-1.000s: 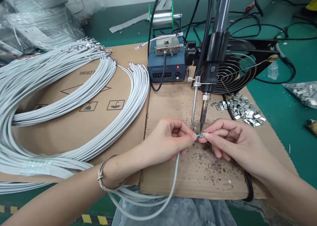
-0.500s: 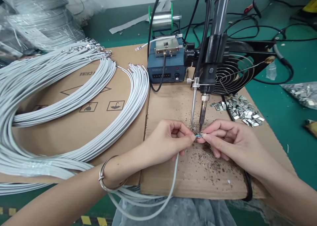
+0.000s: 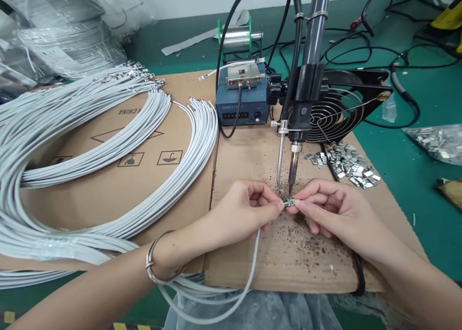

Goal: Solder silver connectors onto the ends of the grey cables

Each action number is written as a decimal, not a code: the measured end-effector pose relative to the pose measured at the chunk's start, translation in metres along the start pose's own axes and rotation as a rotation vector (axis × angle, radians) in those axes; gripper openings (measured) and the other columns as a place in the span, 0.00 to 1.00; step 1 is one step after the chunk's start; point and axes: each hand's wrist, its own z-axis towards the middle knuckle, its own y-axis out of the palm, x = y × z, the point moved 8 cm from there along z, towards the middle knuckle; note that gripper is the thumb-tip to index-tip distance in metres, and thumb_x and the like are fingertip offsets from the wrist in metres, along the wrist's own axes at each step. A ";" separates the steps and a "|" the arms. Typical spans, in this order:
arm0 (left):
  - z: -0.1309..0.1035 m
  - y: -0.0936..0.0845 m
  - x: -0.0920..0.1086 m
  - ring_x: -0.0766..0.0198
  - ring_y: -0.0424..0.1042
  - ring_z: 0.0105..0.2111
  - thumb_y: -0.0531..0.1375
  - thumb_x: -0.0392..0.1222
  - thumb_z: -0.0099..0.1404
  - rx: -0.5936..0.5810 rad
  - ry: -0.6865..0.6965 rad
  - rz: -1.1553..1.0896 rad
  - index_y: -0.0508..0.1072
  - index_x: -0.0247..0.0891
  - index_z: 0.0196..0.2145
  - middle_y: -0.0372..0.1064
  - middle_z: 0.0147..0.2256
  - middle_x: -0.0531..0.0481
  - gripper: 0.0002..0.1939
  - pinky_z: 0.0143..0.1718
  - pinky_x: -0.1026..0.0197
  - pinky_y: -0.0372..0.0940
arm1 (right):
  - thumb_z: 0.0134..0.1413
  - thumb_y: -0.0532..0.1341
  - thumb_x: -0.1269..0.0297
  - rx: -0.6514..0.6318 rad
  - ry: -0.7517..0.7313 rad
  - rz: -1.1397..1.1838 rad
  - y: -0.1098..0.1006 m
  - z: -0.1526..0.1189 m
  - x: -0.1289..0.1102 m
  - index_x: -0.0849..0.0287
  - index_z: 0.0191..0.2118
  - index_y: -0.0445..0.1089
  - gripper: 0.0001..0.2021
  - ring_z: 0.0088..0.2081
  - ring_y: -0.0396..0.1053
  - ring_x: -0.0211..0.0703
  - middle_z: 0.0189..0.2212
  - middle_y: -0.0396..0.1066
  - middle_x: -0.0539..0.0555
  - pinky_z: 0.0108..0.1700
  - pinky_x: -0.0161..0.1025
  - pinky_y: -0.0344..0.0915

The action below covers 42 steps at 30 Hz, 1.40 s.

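My left hand pinches the stripped end of a grey cable that loops down off the cardboard's front edge. My right hand pinches a small metal clip against that cable end. Both fingertips meet directly under the tip of a fixed soldering iron, which hangs from a black holder beside a bent solder feed tube. The iron's tip touches or nearly touches the joint.
Bundles of grey cables curve over the cardboard sheet at left. A blue solder station and a black fan stand behind. A pile of metal clips lies at right, solder crumbs around the hands.
The hands stay pinched together under the iron. The view has tilted slightly, so everything sits a little lower in the picture.
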 end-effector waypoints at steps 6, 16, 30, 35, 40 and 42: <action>-0.001 0.000 -0.001 0.72 0.58 0.17 0.57 0.41 0.60 -0.013 0.035 0.042 0.67 0.31 0.30 0.59 0.18 0.54 0.08 0.14 0.73 0.54 | 0.47 0.63 0.62 -0.007 -0.019 0.029 0.000 -0.001 0.003 0.64 0.29 0.67 0.09 0.16 0.60 0.29 0.23 0.70 0.55 0.14 0.23 0.55; -0.003 0.001 0.000 0.74 0.57 0.16 0.57 0.41 0.60 -0.011 0.027 0.057 0.67 0.31 0.30 0.60 0.18 0.54 0.09 0.15 0.74 0.55 | 0.50 0.62 0.63 -0.011 -0.050 0.021 0.000 0.000 0.003 0.64 0.30 0.67 0.08 0.16 0.61 0.29 0.24 0.71 0.56 0.14 0.23 0.54; 0.001 -0.002 0.001 0.72 0.60 0.17 0.58 0.40 0.58 0.012 0.045 -0.020 0.66 0.31 0.28 0.60 0.20 0.52 0.08 0.12 0.74 0.56 | 0.48 0.63 0.65 0.004 -0.065 0.103 0.000 0.001 0.001 0.64 0.29 0.67 0.07 0.15 0.60 0.27 0.23 0.71 0.56 0.14 0.21 0.55; 0.000 -0.002 0.002 0.73 0.58 0.15 0.58 0.39 0.58 0.021 0.029 -0.013 0.66 0.31 0.27 0.60 0.18 0.53 0.07 0.12 0.74 0.55 | 0.48 0.64 0.66 -0.004 -0.078 0.111 0.001 0.000 0.001 0.64 0.29 0.68 0.07 0.15 0.60 0.27 0.24 0.72 0.56 0.14 0.20 0.55; 0.000 -0.002 0.003 0.72 0.59 0.16 0.58 0.39 0.58 0.021 0.036 -0.016 0.67 0.31 0.27 0.60 0.19 0.53 0.07 0.12 0.73 0.55 | 0.48 0.64 0.65 0.002 -0.071 0.127 0.000 -0.001 0.002 0.64 0.30 0.68 0.07 0.15 0.60 0.26 0.24 0.72 0.56 0.14 0.20 0.55; 0.000 -0.002 0.003 0.72 0.59 0.16 0.58 0.39 0.58 0.020 0.042 -0.035 0.67 0.31 0.27 0.60 0.19 0.53 0.07 0.12 0.73 0.55 | 0.48 0.64 0.65 0.003 -0.070 0.125 0.000 -0.001 0.002 0.64 0.29 0.68 0.07 0.15 0.60 0.26 0.23 0.72 0.56 0.14 0.20 0.55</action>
